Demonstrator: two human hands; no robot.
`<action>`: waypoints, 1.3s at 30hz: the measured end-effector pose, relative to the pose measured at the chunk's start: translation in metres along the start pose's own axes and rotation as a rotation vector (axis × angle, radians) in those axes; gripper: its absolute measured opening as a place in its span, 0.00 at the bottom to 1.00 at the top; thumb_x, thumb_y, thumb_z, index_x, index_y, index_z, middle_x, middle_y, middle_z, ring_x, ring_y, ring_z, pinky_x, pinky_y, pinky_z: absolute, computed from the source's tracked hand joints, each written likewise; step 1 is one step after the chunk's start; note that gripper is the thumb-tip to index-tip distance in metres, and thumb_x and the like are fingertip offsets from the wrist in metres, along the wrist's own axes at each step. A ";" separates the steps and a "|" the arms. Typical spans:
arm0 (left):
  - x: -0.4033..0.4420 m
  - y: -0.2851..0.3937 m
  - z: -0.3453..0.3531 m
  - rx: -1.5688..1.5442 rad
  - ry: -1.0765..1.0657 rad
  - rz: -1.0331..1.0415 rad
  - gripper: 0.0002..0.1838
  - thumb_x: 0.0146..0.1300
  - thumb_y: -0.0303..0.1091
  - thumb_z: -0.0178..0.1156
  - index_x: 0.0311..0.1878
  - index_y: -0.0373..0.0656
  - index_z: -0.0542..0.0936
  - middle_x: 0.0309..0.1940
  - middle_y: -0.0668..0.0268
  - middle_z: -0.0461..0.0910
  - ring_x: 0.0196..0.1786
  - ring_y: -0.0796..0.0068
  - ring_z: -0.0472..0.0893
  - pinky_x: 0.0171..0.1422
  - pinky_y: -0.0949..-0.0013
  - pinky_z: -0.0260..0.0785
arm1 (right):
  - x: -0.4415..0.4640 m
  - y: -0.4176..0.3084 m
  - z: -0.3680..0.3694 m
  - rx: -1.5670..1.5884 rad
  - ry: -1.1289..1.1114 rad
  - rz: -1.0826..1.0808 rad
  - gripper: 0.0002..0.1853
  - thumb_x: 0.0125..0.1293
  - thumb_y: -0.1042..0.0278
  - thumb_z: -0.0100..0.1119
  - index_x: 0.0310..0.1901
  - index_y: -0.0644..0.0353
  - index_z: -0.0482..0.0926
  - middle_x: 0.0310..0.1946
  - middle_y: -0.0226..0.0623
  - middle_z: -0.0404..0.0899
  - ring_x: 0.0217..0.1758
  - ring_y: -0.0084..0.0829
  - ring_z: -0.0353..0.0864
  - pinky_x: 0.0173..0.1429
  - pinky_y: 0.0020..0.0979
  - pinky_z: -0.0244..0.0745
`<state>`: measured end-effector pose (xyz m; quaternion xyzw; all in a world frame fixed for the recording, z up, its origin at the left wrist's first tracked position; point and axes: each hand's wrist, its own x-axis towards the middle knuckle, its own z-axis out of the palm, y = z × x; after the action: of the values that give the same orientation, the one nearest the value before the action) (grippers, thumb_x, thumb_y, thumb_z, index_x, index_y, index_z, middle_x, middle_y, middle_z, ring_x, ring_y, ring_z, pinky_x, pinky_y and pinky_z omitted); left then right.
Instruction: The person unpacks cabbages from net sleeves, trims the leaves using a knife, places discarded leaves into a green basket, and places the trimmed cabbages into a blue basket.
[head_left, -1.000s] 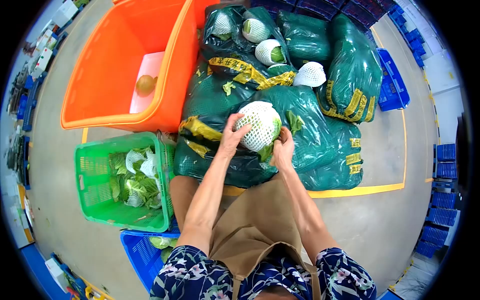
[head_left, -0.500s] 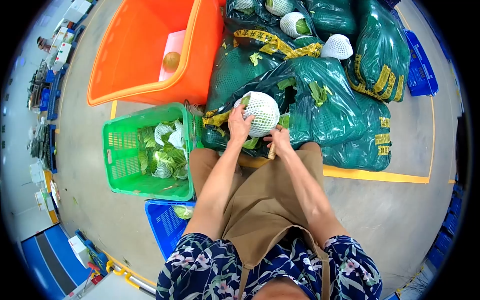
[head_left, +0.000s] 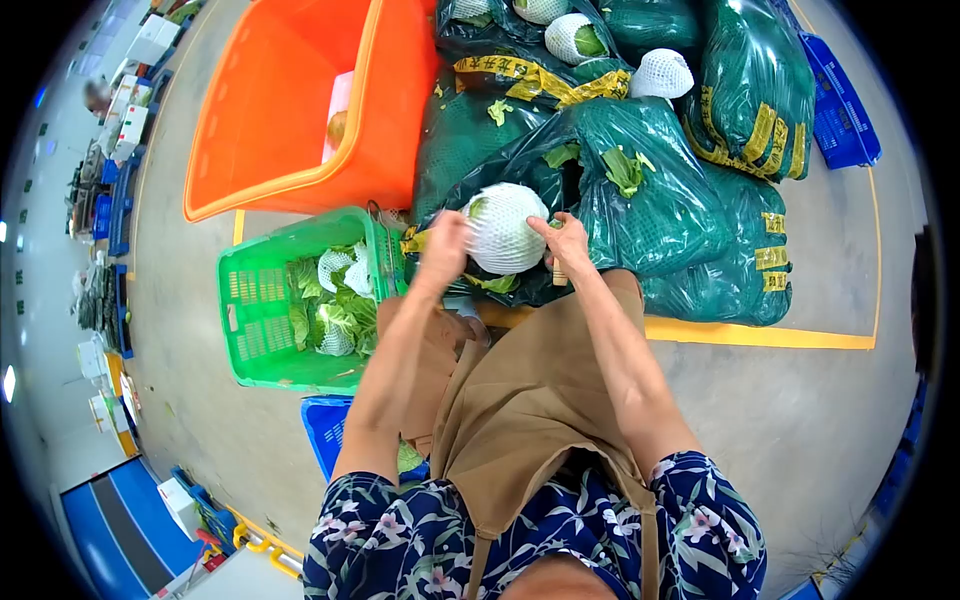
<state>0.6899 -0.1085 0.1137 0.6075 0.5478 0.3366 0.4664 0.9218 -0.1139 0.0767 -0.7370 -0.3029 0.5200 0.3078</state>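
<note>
A cabbage in a white foam net (head_left: 506, 232) rests on the dark green plastic bag in front of me. My left hand (head_left: 446, 248) is at the cabbage's left side, its fingers smeared by motion. My right hand (head_left: 566, 243) is closed at the cabbage's right side, thumb and forefinger pinched near the net. A short wooden-handled tool (head_left: 559, 272) sticks out below that hand, held in it; its working end is hidden. Torn leaves (head_left: 494, 284) lie just under the cabbage, and more leaf pieces (head_left: 625, 172) lie on the bag (head_left: 660, 225).
On the left stand a green crate (head_left: 300, 375) with leaves and foam nets, and a large orange bin (head_left: 270, 185). A blue crate (head_left: 325, 430) sits by my left leg. Several stuffed green bags (head_left: 755, 80) and netted cabbages (head_left: 575, 38) are beyond; another blue crate (head_left: 838, 110) stands right.
My left hand has moved from the cabbage's front to its left edge. The right hand has risen slightly along the cabbage's right side, with the wooden handle still in it.
</note>
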 end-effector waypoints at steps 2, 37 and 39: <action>0.022 -0.033 -0.039 -0.508 0.359 -0.124 0.06 0.66 0.22 0.49 0.43 0.37 0.73 0.34 0.64 0.77 0.36 0.73 0.77 0.43 0.67 0.73 | 0.002 0.009 0.004 -0.036 -0.015 -0.055 0.44 0.46 0.51 0.77 0.60 0.73 0.70 0.35 0.46 0.81 0.18 0.29 0.79 0.19 0.29 0.74; 0.122 -0.067 -0.010 0.598 -0.376 0.044 0.72 0.25 0.48 0.83 0.73 0.34 0.50 0.71 0.44 0.53 0.75 0.48 0.52 0.78 0.58 0.47 | 0.025 0.042 0.073 -0.654 0.295 -0.553 0.13 0.55 0.74 0.59 0.41 0.61 0.67 0.33 0.50 0.78 0.33 0.53 0.81 0.36 0.49 0.77; 0.106 -0.069 0.005 0.602 -0.224 -0.013 0.71 0.26 0.49 0.82 0.73 0.34 0.49 0.73 0.42 0.49 0.76 0.45 0.47 0.78 0.56 0.46 | 0.033 0.042 0.077 -0.711 0.280 -0.572 0.13 0.54 0.75 0.58 0.39 0.62 0.67 0.34 0.50 0.77 0.34 0.52 0.81 0.37 0.48 0.78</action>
<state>0.6890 -0.0080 0.0370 0.7481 0.5717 0.0875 0.3252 0.8628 -0.1045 0.0050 -0.7467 -0.6084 0.1739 0.2052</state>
